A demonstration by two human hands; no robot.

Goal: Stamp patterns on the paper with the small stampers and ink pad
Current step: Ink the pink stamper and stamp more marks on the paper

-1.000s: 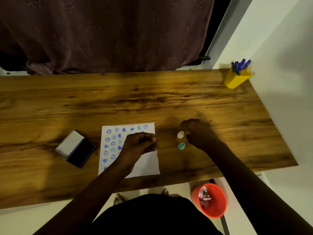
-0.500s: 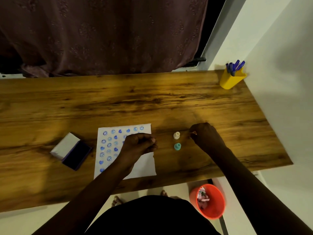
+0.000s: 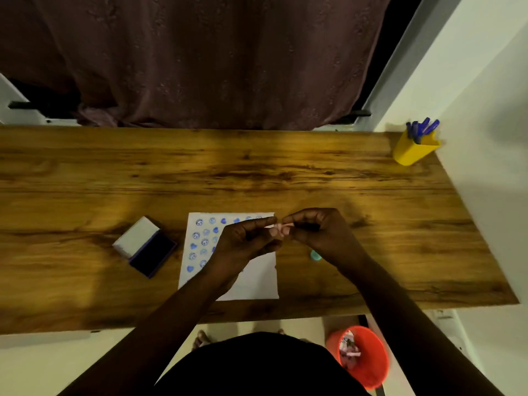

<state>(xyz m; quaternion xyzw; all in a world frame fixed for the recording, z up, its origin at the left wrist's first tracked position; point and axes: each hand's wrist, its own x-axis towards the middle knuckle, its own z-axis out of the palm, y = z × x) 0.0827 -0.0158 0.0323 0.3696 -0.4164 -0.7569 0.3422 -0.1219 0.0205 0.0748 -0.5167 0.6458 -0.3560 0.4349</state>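
Stamper (image 3: 281,227), small and pinkish, is pinched between both my hands (image 3: 245,241) (image 3: 320,232) above the paper (image 3: 257,281), probably to uncap it before inking.

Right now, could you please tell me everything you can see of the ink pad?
The ink pad is a small hinged case lying open on the table, left of the paper. Its dark, purple-rimmed tray faces up nearer the paper; the pale lid folds back on the far left side. It sits skewed to the table edge. Neither hand touches it.
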